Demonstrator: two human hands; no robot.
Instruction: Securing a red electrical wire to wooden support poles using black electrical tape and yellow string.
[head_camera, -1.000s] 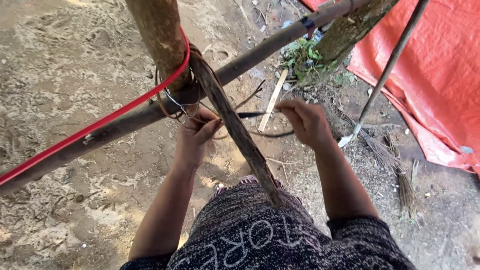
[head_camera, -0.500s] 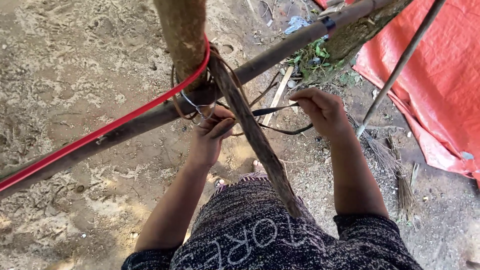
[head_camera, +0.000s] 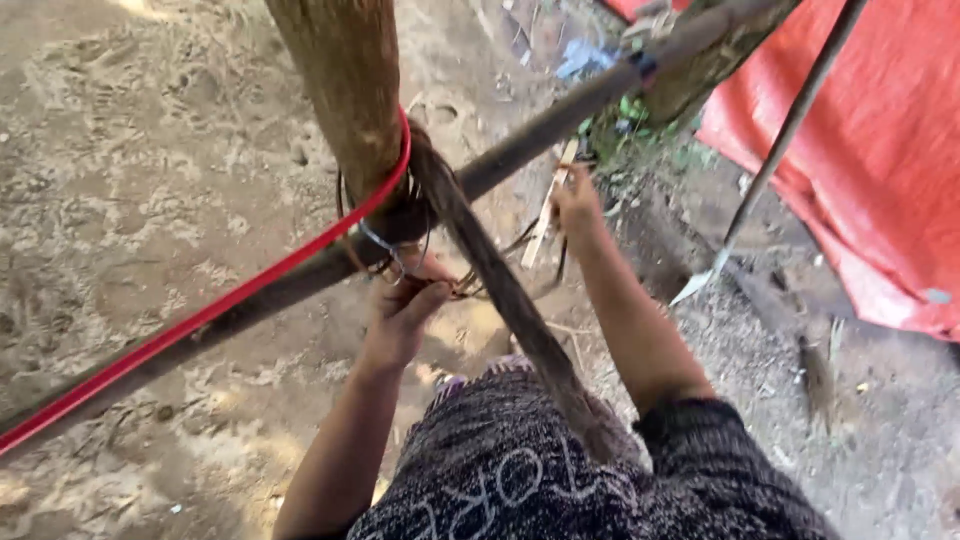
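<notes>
Sandy ground below. Left hand (head_camera: 405, 300) pinches thin dark wire (head_camera: 470, 285) at upright wooden post (head_camera: 345, 95) w/ red cord (head_camera: 230, 300); right hand (head_camera: 580, 205), since 1s ago, pulled wire's end outward, fist closed: binding tightening.

Rough bark post (head_camera: 345, 90), glossy red cord (head_camera: 200, 320), thin wire (head_camera: 385, 245)

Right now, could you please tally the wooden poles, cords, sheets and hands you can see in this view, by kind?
Wooden poles: 3 (upright post, long dark crosspole, slanted pole)
Red cord: 1
Thin wire lashing: 1
Red tarpaulin: 1
Hands: 2 (left hand, right hand)
Total: 8
</notes>
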